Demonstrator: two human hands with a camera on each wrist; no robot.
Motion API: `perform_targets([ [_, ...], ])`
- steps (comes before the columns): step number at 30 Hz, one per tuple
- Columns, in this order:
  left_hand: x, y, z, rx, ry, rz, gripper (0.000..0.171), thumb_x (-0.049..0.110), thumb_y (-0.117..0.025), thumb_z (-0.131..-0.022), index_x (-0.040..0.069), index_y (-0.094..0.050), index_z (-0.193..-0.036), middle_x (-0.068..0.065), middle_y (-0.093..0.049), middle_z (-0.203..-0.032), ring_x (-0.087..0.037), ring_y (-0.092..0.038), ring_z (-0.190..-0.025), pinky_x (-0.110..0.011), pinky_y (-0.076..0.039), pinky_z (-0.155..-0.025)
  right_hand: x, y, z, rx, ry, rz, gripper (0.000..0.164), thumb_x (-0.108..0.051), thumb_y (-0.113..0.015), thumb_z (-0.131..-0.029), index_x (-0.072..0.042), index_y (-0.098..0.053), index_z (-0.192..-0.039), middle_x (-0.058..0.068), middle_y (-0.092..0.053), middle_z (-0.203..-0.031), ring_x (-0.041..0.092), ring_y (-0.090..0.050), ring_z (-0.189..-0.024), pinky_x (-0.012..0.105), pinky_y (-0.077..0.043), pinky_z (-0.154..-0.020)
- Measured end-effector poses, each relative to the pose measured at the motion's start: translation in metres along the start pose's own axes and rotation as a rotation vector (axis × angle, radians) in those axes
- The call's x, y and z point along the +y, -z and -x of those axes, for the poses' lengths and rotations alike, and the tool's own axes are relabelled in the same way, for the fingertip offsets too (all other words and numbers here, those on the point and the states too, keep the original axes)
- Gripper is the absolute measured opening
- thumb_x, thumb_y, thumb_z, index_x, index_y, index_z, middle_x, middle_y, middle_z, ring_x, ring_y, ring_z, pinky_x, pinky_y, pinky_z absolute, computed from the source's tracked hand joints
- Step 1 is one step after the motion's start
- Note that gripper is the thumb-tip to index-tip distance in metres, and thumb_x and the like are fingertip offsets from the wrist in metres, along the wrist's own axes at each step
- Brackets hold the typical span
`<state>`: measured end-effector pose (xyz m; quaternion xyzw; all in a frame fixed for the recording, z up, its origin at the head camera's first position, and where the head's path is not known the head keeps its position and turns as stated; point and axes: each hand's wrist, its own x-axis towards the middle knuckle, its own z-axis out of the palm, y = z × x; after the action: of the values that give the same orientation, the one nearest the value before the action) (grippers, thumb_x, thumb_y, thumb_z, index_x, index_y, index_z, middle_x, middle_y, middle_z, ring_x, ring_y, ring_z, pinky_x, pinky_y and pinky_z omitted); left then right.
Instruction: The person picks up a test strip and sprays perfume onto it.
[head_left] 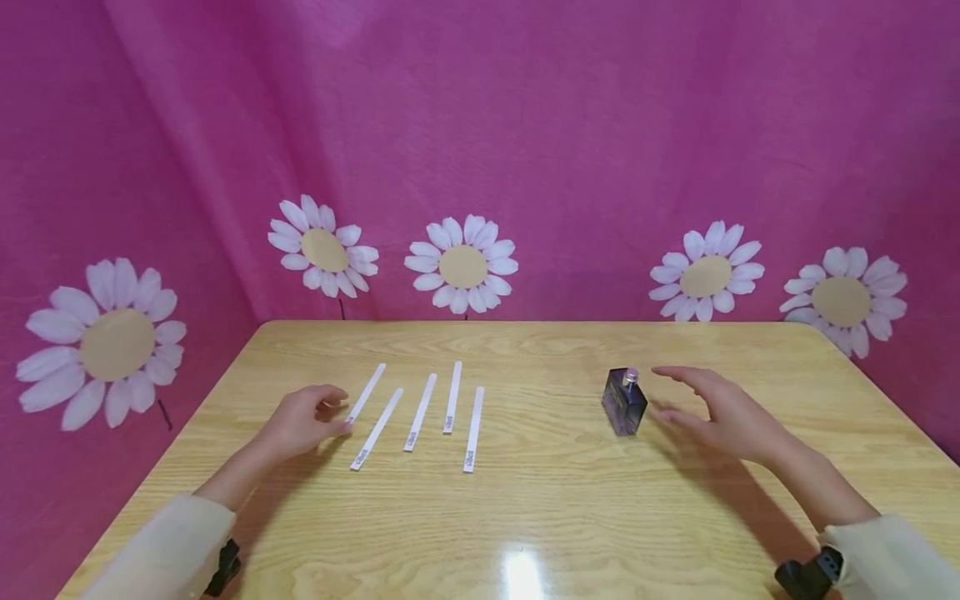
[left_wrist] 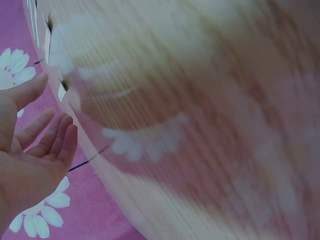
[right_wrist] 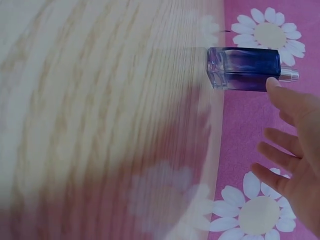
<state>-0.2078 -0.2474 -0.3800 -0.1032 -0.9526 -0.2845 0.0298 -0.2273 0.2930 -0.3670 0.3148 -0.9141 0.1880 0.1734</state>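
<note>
Nearest the camera: cream sleeves (head_left: 165,550), both grips held out beyond

Just behind the grips, at the wrists, black devices (head_left: 821,571). At the left grip (head_left: 300,422): thumb and fingers loosely curved, fairly narrow between, nothing visibly held. Just beside its thumb, the near end of the leftmost white paper strip (head_left: 366,393); contact between the two impossible to tell. Farther right of this grip, four more paper strips (head_left: 421,412), set apart and flat on the tabletop (head_left: 555,500), dark print at the near ends; probably perfume blotters.

At the right grip (head_left: 723,417): thumb and forefinger wide apart, empty. Just to its left, upright and apparently untouched, a dark violet glass perfume bottle (head_left: 624,407) with a pale pink cap (head_left: 631,377). Well beyond both grips, magenta cloth (head_left: 570,125) with white daisies (head_left: 462,267).

Step in hand, judging by pose: an approach, not yet a hold. Called for next, on the right: a short shift left, then a gentle squeeze around the glass without tipping. On the left: a light pinch, fine enough for thin paper.
</note>
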Motion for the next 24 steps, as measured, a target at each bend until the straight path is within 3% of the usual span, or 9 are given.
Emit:
perform_targets([
  [7,-0.001,-0.002,-0.001,-0.017,0.015,0.042,0.044,0.017,-0.079,-0.077,-0.006,-0.063,-0.111,-0.015,-0.067,-0.095,-0.021,-0.060,-0.086,-0.031,-0.051,-0.075,-0.004,-0.003,-0.001,-0.030,-0.009,-0.067,0.060,-0.020,-0.076,-0.082,-0.003,-0.052,-0.134,0.015,-0.061,-0.129,0.031,-0.062,-0.104,0.043,-0.056,-0.076],
  [14,-0.012,-0.008,-0.003,0.030,-0.055,0.070,0.037,0.017,-0.080,-0.075,-0.004,-0.065,-0.100,-0.010,-0.064,-0.085,-0.016,-0.056,-0.077,-0.024,-0.046,-0.067,-0.009,-0.009,-0.006,-0.042,-0.010,-0.108,0.060,-0.019,-0.074,-0.084,-0.004,-0.049,-0.136,0.013,-0.060,-0.132,0.031,-0.062,-0.105,0.042,-0.056,-0.078],
  [21,-0.004,-0.007,-0.004,-0.006,0.027,0.018,0.033,0.010,-0.078,-0.077,-0.005,-0.064,-0.103,-0.012,-0.065,-0.089,-0.019,-0.057,-0.082,-0.027,-0.048,-0.071,-0.013,-0.018,-0.010,-0.045,-0.014,-0.129,0.060,-0.019,-0.075,-0.083,-0.003,-0.049,-0.135,0.014,-0.062,-0.127,0.029,-0.063,-0.103,0.037,-0.056,-0.076],
  [24,-0.005,-0.006,-0.005,-0.007,0.021,0.043,0.032,0.009,-0.078,-0.077,-0.006,-0.064,-0.102,-0.012,-0.064,-0.088,-0.017,-0.056,-0.081,-0.023,-0.047,-0.069,-0.015,-0.019,-0.013,-0.051,-0.021,-0.149,0.060,-0.018,-0.075,-0.083,-0.001,-0.049,-0.134,0.015,-0.063,-0.124,0.029,-0.063,-0.102,0.035,-0.056,-0.075],
])
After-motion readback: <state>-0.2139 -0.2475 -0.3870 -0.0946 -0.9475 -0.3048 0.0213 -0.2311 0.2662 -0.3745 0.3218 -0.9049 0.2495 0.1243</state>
